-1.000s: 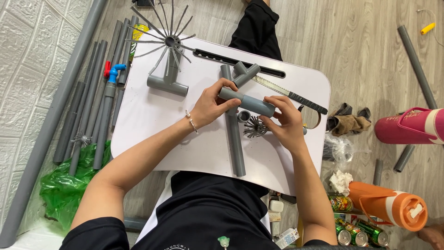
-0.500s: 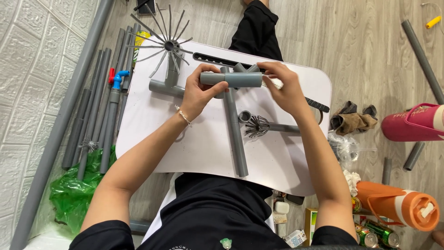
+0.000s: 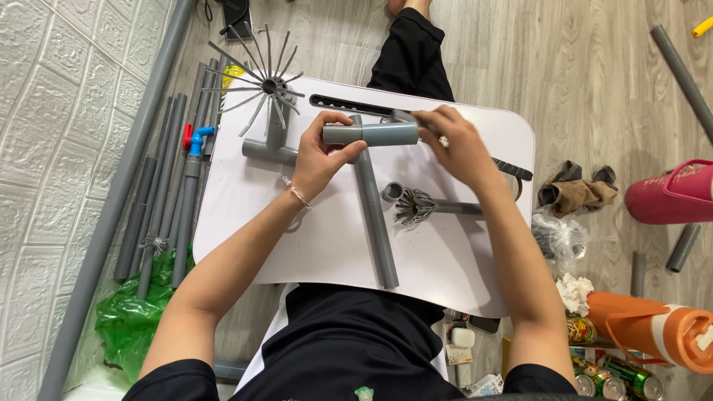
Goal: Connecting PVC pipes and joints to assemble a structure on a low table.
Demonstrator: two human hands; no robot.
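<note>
**Short grey pipe held level over the white bench**

While both hands are raised above the white bench [image 3: 245,223], the left hand [image 3: 319,160] is curled around the left end of a short grey pipe piece [image 3: 371,134], thumb under it and fingers over the top; the right hand [image 3: 457,148] is closed at the pipe's right end, fingertips pinched together there, though whether they pinch the pipe's rim or some small thing cannot be told; the pipe lies level, crosswise to the person. Beneath it a long grey pipe [image 3: 375,223] rests on the bench, running toward the person; just right of that lies a pipe with a splayed, slit end [image 3: 423,206]; at the far left corner a tee fitting [image 3: 271,151] carries a fan of thin grey spokes [image 3: 260,82]; a black strip [image 3: 349,106] lies along the far edge. Left of the bench, grey pipes [image 3: 167,186] lie on the floor beside a green plastic bag [image 3: 130,319]; to the right stand an orange jug [image 3: 653,330] and a pink slipper [image 3: 672,193].
</note>
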